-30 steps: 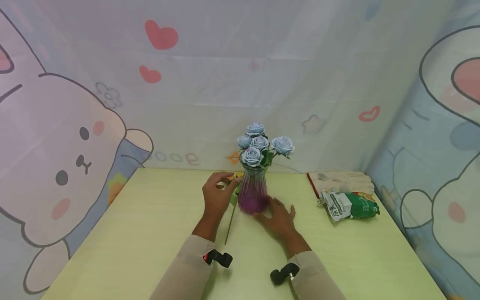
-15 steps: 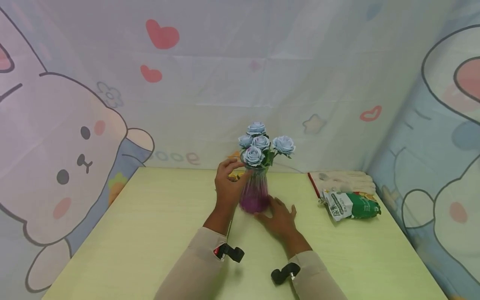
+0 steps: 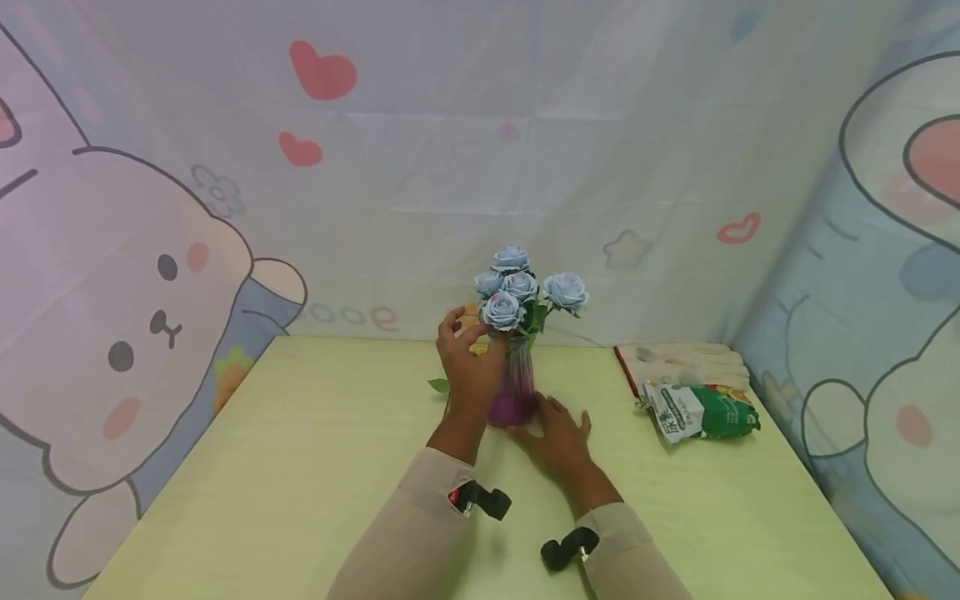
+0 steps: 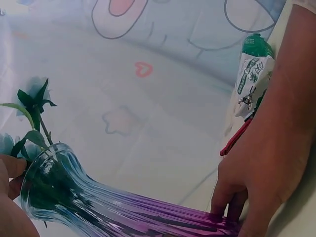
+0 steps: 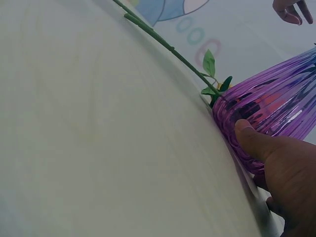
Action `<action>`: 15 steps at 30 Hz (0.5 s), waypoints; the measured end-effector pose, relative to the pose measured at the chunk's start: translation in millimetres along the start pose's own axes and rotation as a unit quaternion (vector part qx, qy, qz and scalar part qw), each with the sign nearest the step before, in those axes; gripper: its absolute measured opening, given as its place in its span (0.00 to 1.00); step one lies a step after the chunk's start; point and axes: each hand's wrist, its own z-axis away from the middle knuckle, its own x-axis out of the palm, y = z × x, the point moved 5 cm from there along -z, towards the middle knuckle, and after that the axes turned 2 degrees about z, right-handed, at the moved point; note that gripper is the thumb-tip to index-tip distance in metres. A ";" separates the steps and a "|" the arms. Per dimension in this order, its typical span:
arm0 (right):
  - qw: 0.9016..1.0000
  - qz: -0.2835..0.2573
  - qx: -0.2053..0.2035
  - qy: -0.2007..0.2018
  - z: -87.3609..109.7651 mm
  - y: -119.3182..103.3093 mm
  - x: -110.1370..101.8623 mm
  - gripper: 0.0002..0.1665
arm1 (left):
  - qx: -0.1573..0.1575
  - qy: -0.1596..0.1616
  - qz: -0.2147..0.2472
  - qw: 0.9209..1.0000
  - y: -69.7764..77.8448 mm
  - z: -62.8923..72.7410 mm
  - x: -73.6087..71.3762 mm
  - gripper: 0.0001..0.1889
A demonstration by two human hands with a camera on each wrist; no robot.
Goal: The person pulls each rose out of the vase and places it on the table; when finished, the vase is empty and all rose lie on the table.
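Note:
A glass vase (image 3: 513, 404), clear at the flared top and purple below, stands upright on the table and holds several pale blue roses (image 3: 566, 291). My right hand (image 3: 558, 437) grips its base, the thumb (image 5: 252, 138) on the near side. At the rim, my left hand (image 3: 472, 367) pinches the lowest front rose (image 3: 502, 310) just under its bloom; in the left wrist view that bloom is partly cut off by the frame edge. Behind the left hand lies a yellow flower (image 3: 480, 349), mostly hidden, its green stem (image 5: 173, 49) stretched along the table.
On the right of the pale yellow table (image 3: 300, 467) lie a green and white packet (image 3: 705, 412), beige gloves (image 3: 686, 364) and a thin red strip (image 3: 626, 371). A cartoon-printed cloth (image 3: 420, 167) hangs behind and at both sides.
My left hand has left the yellow flower and moved up and right to the blue roses at the vase rim. My right hand stays on the vase base.

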 end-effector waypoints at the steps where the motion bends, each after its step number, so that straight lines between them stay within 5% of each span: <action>1: 1.000 0.001 -0.002 0.001 -0.1 0.5 0.1 0.52 | 0.004 0.001 -0.004 1.000 0.9 -0.5 -0.4 0.08; 15: 1.000 0.008 -0.014 0.007 -1.0 2.8 2.1 0.52 | 0.077 -0.012 0.007 0.997 15.1 -18.1 -11.3 0.05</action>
